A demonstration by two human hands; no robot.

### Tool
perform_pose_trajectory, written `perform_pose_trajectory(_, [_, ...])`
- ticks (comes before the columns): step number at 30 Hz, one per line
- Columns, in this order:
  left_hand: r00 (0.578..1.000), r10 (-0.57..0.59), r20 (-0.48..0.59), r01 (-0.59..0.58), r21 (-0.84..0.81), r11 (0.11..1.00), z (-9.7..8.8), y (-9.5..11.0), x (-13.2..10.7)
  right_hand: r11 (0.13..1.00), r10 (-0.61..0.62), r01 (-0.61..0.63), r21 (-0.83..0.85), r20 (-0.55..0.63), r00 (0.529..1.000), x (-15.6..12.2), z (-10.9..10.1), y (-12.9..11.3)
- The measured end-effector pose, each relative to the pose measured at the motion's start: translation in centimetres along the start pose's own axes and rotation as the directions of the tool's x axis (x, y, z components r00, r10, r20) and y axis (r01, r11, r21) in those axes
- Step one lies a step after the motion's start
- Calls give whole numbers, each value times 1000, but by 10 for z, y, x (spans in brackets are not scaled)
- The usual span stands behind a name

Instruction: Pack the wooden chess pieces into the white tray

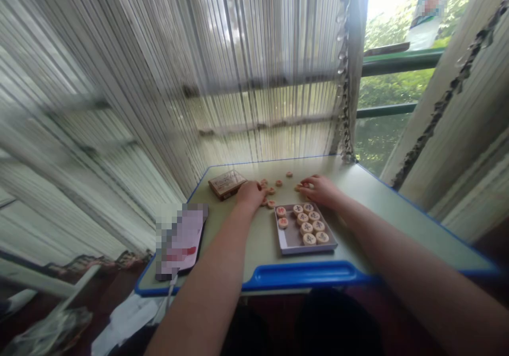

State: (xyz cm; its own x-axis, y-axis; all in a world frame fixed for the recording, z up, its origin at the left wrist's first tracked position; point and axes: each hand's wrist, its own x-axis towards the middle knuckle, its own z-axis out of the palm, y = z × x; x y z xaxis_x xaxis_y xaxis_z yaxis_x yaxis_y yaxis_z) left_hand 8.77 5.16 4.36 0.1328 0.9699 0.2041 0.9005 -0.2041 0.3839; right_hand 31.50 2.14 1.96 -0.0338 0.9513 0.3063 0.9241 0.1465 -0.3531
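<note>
My left hand (250,194) is curled beside the loose pieces left of the table's middle. Its fingertips are mostly hidden, so what it grips is unclear. My right hand (321,190) pinches a round wooden xiangqi piece (305,184) with a red mark, low over the tabletop. Between the hands lie several loose xiangqi pieces (279,183). Nearer to me is a shallow open box (291,236). Two red-marked pieces (282,222) sit along its left side, and several dark-marked pieces (306,228) form two columns on its right.
A printed box lid or box (227,183) lies left of my left hand. The phone (185,242), with a cable (172,287), rests at the table's left edge. A blue tray groove (306,274) lines the near edge. String curtains (254,80) hang behind the table (382,229).
</note>
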Motion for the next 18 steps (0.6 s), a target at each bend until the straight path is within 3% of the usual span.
perform_pose_trajectory(4, [996, -63, -69, 34, -359, 933, 4, 1, 4, 1000, 26, -26, 15, -28, 999, -2, -2, -2])
perform_pose_trajectory(6, [993, -115, -23, 75, -631, 773, 6, 4, 5, 1000, 23, -23, 3, -75, 997, -4, -4, -4])
perform_pose_trajectory(8, [988, -144, 63, 133, -822, 554, 7, 8, 3, 1000, -5, 5, -6, -127, 992, -5, -5, -7])
perform_pose_trajectory(11, [976, -160, 145, 194, -915, 354, 4, 12, -1, 998, -64, 65, 6, -167, 984, -6, -5, -10])
perform_pose_trajectory(14, [974, -165, 155, 205, -915, 347, 0, 14, -4, 996, -82, 85, 13, -162, 983, -6, -5, -10])
perform_pose_trajectory(16, [975, -160, 153, 207, -884, 418, -1, 13, -3, 998, -64, 64, 1, -152, 986, -6, -5, -7])
perform_pose_trajectory(18, [978, -171, 122, 197, -813, 548, -1, 9, -1, 1000, -22, 20, -10, -156, 987, -5, -7, -4])
